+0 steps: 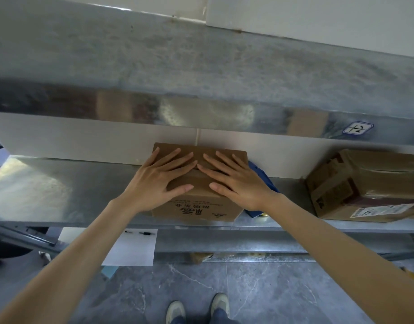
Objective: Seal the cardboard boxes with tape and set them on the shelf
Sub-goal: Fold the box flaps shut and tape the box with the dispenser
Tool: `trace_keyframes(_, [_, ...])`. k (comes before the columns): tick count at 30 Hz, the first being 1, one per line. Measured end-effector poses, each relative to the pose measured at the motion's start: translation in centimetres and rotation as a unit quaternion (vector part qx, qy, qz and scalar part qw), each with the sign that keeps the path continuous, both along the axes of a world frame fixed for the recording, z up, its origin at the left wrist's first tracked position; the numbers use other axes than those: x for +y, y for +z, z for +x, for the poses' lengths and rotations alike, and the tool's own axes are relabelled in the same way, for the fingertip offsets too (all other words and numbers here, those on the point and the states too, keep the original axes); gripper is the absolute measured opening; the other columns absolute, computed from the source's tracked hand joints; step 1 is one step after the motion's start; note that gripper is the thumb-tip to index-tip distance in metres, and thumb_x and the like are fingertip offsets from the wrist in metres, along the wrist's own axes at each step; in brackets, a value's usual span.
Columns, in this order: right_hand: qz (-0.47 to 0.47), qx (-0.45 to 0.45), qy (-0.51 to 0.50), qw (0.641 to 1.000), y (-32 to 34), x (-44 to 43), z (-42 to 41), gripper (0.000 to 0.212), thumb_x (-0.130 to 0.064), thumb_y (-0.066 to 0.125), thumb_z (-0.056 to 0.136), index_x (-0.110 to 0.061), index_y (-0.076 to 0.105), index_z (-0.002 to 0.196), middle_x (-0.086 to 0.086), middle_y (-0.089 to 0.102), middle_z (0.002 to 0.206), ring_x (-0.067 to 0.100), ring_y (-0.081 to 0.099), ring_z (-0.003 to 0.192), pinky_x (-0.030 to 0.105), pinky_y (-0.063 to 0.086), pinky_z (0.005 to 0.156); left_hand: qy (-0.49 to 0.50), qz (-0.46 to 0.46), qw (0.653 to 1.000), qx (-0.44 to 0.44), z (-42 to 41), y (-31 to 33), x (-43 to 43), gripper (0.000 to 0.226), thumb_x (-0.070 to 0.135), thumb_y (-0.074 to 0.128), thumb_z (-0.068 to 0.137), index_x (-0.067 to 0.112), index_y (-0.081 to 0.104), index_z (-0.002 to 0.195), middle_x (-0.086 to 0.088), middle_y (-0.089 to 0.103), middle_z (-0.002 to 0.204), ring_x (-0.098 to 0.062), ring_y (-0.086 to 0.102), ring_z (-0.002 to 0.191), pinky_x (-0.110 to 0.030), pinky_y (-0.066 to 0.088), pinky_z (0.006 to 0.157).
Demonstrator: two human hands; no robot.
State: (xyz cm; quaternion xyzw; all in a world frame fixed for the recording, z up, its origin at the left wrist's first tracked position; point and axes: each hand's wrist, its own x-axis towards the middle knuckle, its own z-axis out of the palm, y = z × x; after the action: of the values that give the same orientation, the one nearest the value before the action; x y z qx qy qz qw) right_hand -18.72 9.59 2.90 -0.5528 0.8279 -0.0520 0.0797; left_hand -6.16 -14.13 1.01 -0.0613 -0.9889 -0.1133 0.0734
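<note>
A small brown cardboard box [196,208] with printed characters on its front stands on the metal shelf [61,190], close to the back wall. My left hand [159,178] and my right hand [236,178] both lie flat on its top with fingers spread and straight, fingertips nearly meeting over the middle seam. A blue tape dispenser [263,176] peeks out behind and to the right of the box, mostly hidden by my right hand and wrist.
A larger taped cardboard box [365,185] with a shipping label sits on the same shelf at the right. Another metal shelf [201,73] runs overhead with a small tag [357,128]. A white sheet [131,247] lies below; the grey floor and my shoes show underneath.
</note>
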Motion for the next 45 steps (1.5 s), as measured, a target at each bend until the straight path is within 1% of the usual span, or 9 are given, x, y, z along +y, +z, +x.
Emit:
trace_keyframes(9, [-0.136,-0.104,-0.171,0.97,-0.7,0.0,0.7,0.057,-0.062,0.017,0.098,-0.047,0.011,0.152,-0.021,0.008,0.162,0.0,-0.008,0.149,0.025,-0.001,0.119,0.156,0.185,0.969,0.059,-0.2,-0.2,1.5,0.087,0.083,0.046,0.078,0.035,0.04,0.15,0.026,0.03,0.153,0.005,0.018,0.145,-0.02,0.005,0.119])
trace_keyframes(15, [-0.293,-0.271,-0.266,0.877,-0.7,-0.2,1.1,0.043,-0.049,0.037,0.1,-0.048,0.033,0.143,-0.025,0.017,0.159,-0.009,0.0,0.146,-0.007,0.006,0.099,0.223,0.346,0.91,0.055,-0.3,0.3,1.8,0.078,0.06,0.07,0.077,0.038,0.044,0.146,0.028,0.031,0.151,0.007,0.019,0.144,-0.025,0.022,0.114])
trace_keyframes(19, [-0.349,-0.332,-0.306,0.821,-1.0,-0.1,1.3,0.041,-0.041,0.043,0.102,-0.039,0.042,0.143,-0.024,0.021,0.158,-0.008,0.006,0.146,-0.01,0.014,0.093,0.223,0.366,0.901,0.067,-0.2,0.3,1.6,0.072,0.051,0.072,0.082,0.035,0.044,0.147,0.029,0.03,0.152,0.01,0.016,0.143,-0.027,0.021,0.116])
trace_keyframes(21, [-0.327,-0.309,-0.301,0.84,-1.3,-0.1,1.0,0.041,-0.043,0.044,0.102,-0.041,0.043,0.142,-0.022,0.021,0.159,-0.006,0.005,0.146,-0.007,0.013,0.096,0.215,0.294,0.93,0.057,-0.1,0.2,1.5,0.074,0.058,0.066,0.084,0.034,0.041,0.15,0.024,0.028,0.157,0.004,0.01,0.148,-0.031,0.022,0.116])
trace_keyframes(26, [-0.277,-0.203,-0.273,0.899,-2.1,-0.1,0.1,0.04,-0.042,0.039,0.103,-0.032,0.049,0.141,-0.012,0.036,0.146,0.009,0.023,0.142,0.029,0.022,0.117,0.213,0.168,0.961,0.044,-0.1,0.2,1.7,0.072,0.066,0.051,0.088,0.033,0.037,0.151,0.022,0.03,0.157,-0.002,0.009,0.15,-0.04,0.038,0.11])
trace_keyframes(35, [-0.267,-0.145,-0.264,0.915,-1.7,-0.2,0.1,0.041,-0.04,0.035,0.105,-0.023,0.05,0.139,-0.013,0.042,0.13,0.006,0.035,0.127,0.028,0.033,0.11,0.209,0.142,0.965,0.067,-0.4,-0.1,1.6,0.076,0.074,0.04,0.086,0.028,0.047,0.146,0.014,0.043,0.151,-0.01,0.025,0.145,-0.039,0.034,0.113])
trace_keyframes(39, [-0.223,-0.113,-0.258,0.933,-1.5,0.0,0.5,0.059,-0.058,0.023,0.098,-0.029,0.043,0.146,-0.011,0.033,0.151,0.011,0.013,0.148,0.04,0.015,0.122,0.196,0.089,0.974,0.065,-0.5,-0.2,1.3,0.081,0.077,0.028,0.086,0.026,0.045,0.147,0.009,0.043,0.152,-0.015,0.027,0.146,-0.043,0.02,0.121])
trace_keyframes(42, [-0.178,-0.032,-0.135,0.974,-0.7,0.3,0.7,0.055,-0.056,0.019,0.102,-0.035,0.032,0.152,-0.013,0.017,0.162,0.009,-0.006,0.151,0.034,-0.006,0.123,0.151,0.034,0.986,0.067,-0.1,-0.1,1.2,0.082,0.079,0.022,0.089,0.027,0.041,0.15,0.01,0.038,0.156,-0.014,0.02,0.15,-0.048,0.002,0.124])
trace_keyframes(45, [-0.103,-0.029,-0.029,0.994,-0.1,0.2,0.5,0.054,-0.055,0.015,0.102,-0.041,0.015,0.154,-0.015,0.005,0.164,0.007,-0.01,0.151,0.032,-0.008,0.122,0.046,0.006,0.998,0.047,0.0,0.0,0.7,0.081,0.08,0.017,0.091,0.032,0.028,0.155,0.015,0.019,0.163,-0.008,0.0,0.153,-0.043,-0.004,0.125])
